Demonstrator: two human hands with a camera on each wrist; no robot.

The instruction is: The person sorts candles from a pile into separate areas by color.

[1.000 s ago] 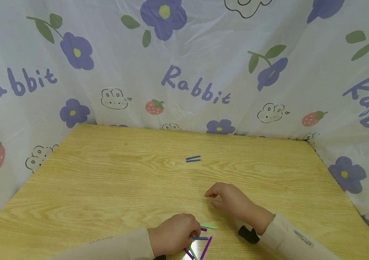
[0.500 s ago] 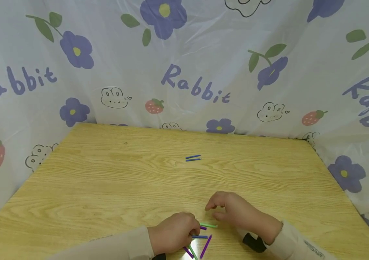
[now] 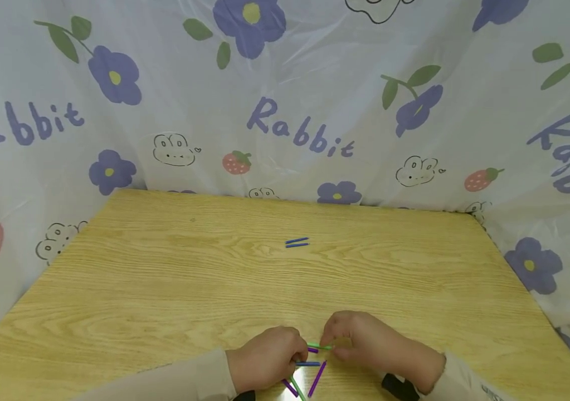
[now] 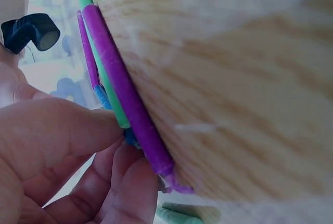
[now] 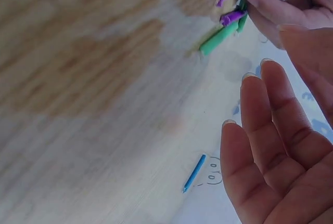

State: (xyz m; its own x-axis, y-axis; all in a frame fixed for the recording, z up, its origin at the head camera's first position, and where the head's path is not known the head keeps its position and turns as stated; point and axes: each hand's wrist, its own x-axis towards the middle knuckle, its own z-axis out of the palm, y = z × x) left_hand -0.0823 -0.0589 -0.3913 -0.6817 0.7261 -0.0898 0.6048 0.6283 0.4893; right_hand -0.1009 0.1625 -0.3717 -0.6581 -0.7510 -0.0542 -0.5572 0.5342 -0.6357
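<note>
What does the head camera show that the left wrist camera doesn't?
Head only: two blue sticks lying apart mid-table, the flowered curtain, and the right hand at a green stick. Left wrist only: close up, the left hand's fingers holding a purple stick and green stick together. Both: the left hand gripping the stick bundle on the table.

Light wooden table [image 3: 164, 278], grain running crosswise. White plastic sheet [image 3: 315, 83] hung around three sides, printed with purple flowers, strawberries, rabbit faces, "Rabbit" lettering. Lighting even, diffuse.
</note>
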